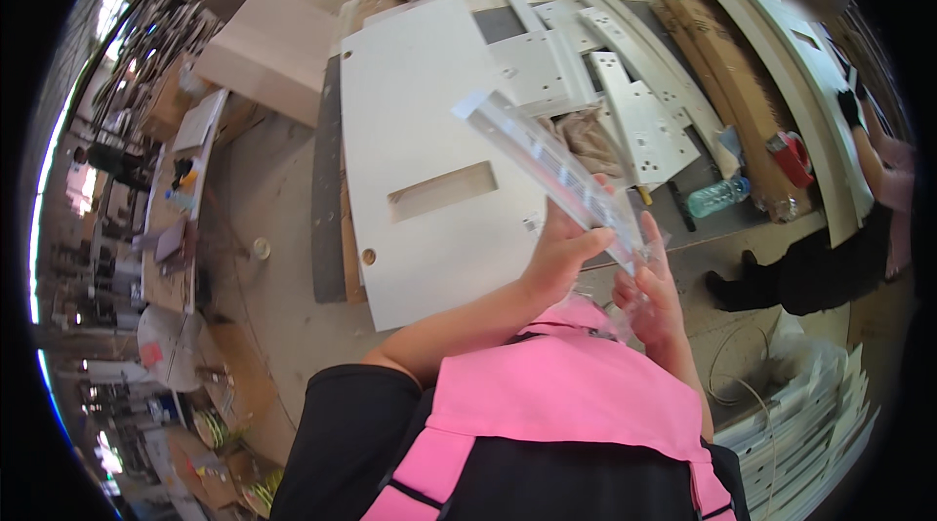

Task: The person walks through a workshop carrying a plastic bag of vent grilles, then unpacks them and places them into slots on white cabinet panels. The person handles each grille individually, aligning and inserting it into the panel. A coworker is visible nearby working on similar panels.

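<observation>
Clear plastic wraps the long, narrow packet [554, 175] that I hold up in front of my chest, in the head view, its far end slanting up and left above the large white panel [420, 92]. With my left hand [558, 258] I pinch it past its middle, thumb on top and fingers curled below; with my right hand [656, 304] I pinch the crumpled near end, forefinger stretched out alongside. What lies inside is too glassy for me to make out. To handle it well, I judge that the left grip should stay firm but not crushing, since thin film slips and the far end has nothing under it, while the right grip works the loose film in small movements. As for edges, the panel's right side runs close beneath the packet, and its rectangular cut-out [444, 191] has a rim that could snag a dipping tip. Rightward, on the grey tabletop [708, 230], the drilled white boards [644, 136], a crumpled beige cloth [590, 140] and a clear bottle [719, 197] leave me less room to swing; leftward, the panel's flat face looks the easier way to sweep, with concrete floor [278, 267] beyond its edge.
</observation>
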`<state>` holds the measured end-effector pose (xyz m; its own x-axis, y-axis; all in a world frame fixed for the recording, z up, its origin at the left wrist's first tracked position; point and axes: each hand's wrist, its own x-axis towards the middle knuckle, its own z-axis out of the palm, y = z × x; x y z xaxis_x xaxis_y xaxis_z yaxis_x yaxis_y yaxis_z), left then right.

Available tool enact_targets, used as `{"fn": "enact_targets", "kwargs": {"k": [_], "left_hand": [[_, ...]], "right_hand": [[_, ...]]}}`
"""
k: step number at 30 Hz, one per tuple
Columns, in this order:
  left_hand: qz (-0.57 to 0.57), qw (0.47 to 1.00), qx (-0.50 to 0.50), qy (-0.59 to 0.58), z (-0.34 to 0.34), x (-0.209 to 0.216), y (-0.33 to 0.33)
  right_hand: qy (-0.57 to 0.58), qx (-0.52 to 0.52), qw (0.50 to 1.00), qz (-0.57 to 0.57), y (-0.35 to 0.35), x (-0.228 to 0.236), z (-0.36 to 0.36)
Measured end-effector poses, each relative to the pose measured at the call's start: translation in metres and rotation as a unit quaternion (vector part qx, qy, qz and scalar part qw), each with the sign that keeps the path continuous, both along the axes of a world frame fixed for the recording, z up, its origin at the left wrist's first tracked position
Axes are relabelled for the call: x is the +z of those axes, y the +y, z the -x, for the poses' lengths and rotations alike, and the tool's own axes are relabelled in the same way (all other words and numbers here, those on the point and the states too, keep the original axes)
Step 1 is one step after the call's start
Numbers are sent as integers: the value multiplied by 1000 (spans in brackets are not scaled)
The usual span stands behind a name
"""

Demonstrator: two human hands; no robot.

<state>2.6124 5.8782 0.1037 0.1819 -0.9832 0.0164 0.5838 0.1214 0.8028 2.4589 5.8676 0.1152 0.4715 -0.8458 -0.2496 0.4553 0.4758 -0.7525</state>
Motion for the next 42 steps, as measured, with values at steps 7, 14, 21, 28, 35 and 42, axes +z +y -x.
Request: {"fn": "enact_targets", "kwargs": {"k": [7, 14, 21, 28, 35, 42], "left_hand": [[-45, 990, -114, -67, 1, 7, 7], [79, 761, -40, -643, -35, 46, 37], [190, 658, -55, -726, -31, 74, 12], [168, 727, -62, -663, -27, 62, 33], [145, 753, -79, -637, -24, 48, 47], [145, 746, -92, -643, -30, 38, 48]], "right_hand": [[-31, -30, 999, -23, -3, 0, 2], [176, -48, 957, 225, -7, 3, 27], [159, 17, 946, 283, 3, 15, 27], [163, 72, 956, 233, 16, 26, 33], [203, 93, 954, 198, 25, 17, 37], [175, 86, 973, 121, 29, 7, 30]]}}
